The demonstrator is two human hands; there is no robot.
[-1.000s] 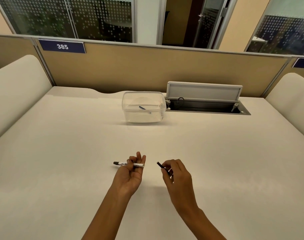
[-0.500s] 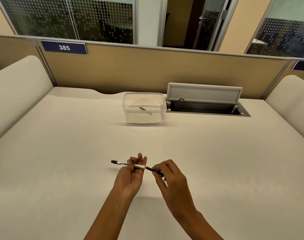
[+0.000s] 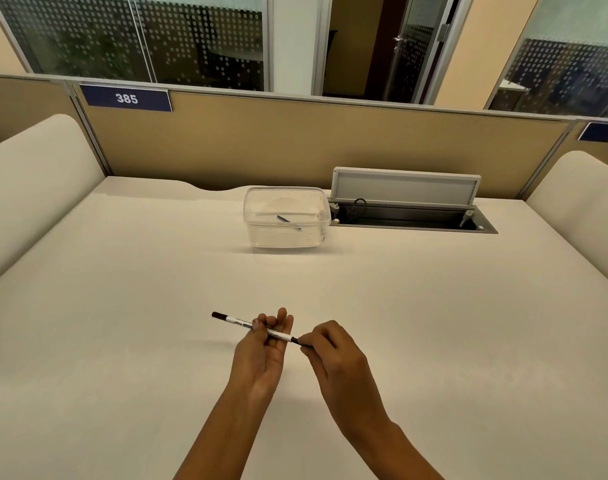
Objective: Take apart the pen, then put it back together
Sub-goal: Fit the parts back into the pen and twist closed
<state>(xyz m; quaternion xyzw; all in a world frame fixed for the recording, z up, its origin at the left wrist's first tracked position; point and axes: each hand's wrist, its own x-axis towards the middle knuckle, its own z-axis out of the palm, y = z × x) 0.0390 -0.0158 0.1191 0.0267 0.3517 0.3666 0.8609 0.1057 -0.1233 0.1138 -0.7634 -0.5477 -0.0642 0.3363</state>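
Observation:
A slim white pen point(image 3: 238, 321) with black ends is held just above the desk, near its front middle, its left end pointing far-left. My left hand point(image 3: 261, 351) grips the white barrel between its fingers. My right hand point(image 3: 333, 358) pinches the black piece point(image 3: 296, 339) at the pen's right end; this piece now sits against the barrel, and most of it is hidden under my fingertips.
A clear plastic box point(image 3: 287, 218) with a small dark pen part point(image 3: 284, 220) inside stands at the back middle of the desk point(image 3: 122, 306). Right of it an open cable hatch point(image 3: 410, 216) has its lid raised. Padded dividers flank both sides.
A second ago the black piece was apart from the barrel in my right hand. My right hand moved left and brought it onto the pen's right end.

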